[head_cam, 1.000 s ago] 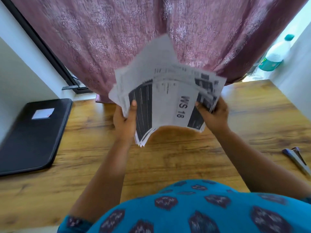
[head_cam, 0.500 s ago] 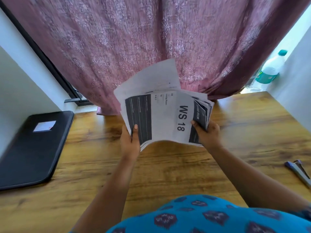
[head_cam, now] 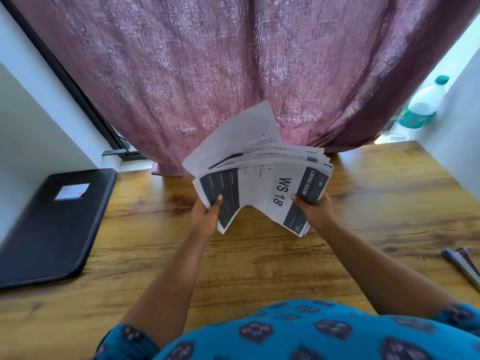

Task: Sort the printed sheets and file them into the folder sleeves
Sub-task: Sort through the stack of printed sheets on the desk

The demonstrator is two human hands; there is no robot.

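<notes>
Sheets (head_cam: 259,183) are up off the surface (head_cam: 363,203), fanned between my hands: left hand (head_cam: 206,216) pinches their near-left edge, right hand (head_cam: 315,211) grips the near-right corner. Folder (head_cam: 52,224) lies far left.

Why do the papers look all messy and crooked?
The stack of printed sheets is not squared up. Both hands hold it above the wooden table, left hand and right hand, and the sheets fan out unevenly. One sheet behind pokes up at a slant, and the bottom edge bends.
</notes>
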